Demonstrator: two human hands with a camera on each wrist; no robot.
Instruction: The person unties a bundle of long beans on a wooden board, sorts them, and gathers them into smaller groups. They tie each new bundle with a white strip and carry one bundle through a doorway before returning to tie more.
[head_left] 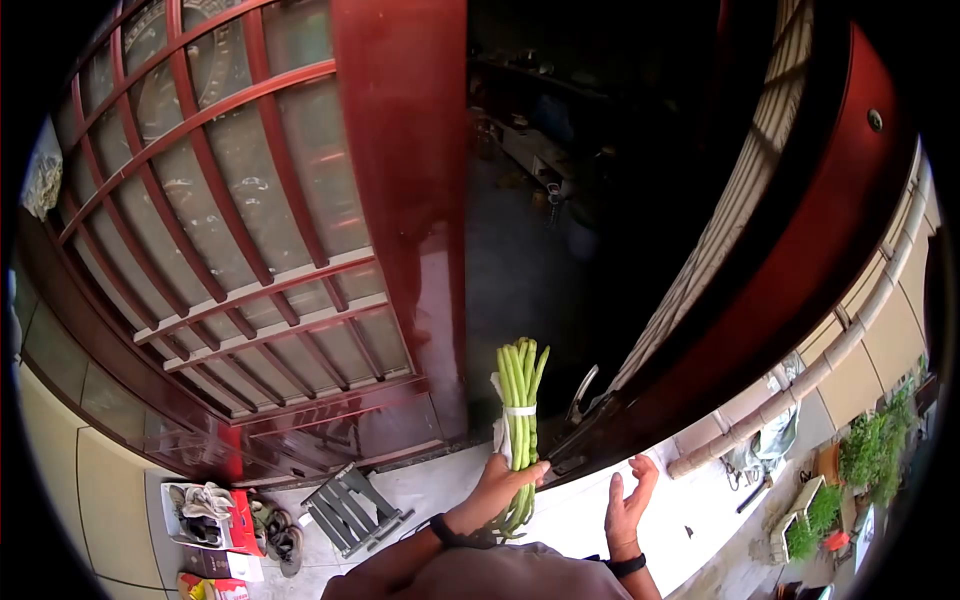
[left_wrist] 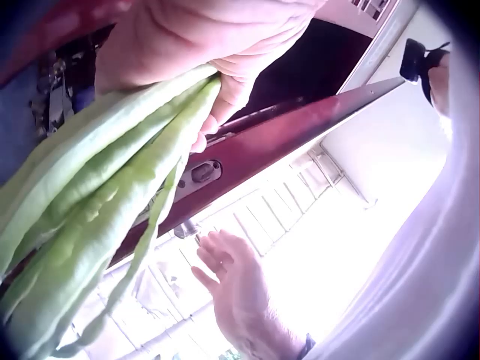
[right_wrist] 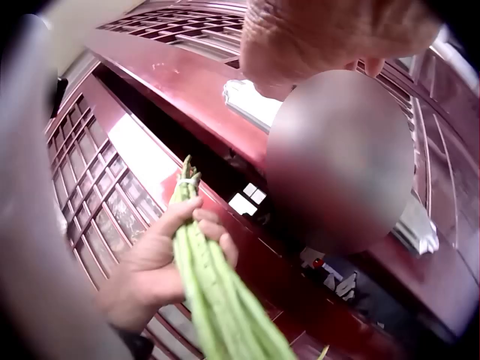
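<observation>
A bundle of long green beans (head_left: 518,372) stands upright in front of the doorway, with a white band (head_left: 520,411) around it. My left hand (head_left: 497,488) grips it low down, thumb and fingers wrapped round the stalks. From the right wrist view the same left hand (right_wrist: 150,262) is seen holding the long beans (right_wrist: 221,300), which run downward out of its grasp. My right hand (head_left: 628,508) is raised to the right of the bundle and holds nothing. Its fingers are apart and relaxed, near the door's lower edge. A metal door handle (head_left: 584,392) sits just beyond the bundle.
Dark red door panels frame an unlit room (head_left: 530,270); the right door leaf (head_left: 790,290) stands ajar. On the floor at left are a grey folding stool (head_left: 350,510) and a box of shoes (head_left: 200,515). Potted plants (head_left: 875,445) stand at far right.
</observation>
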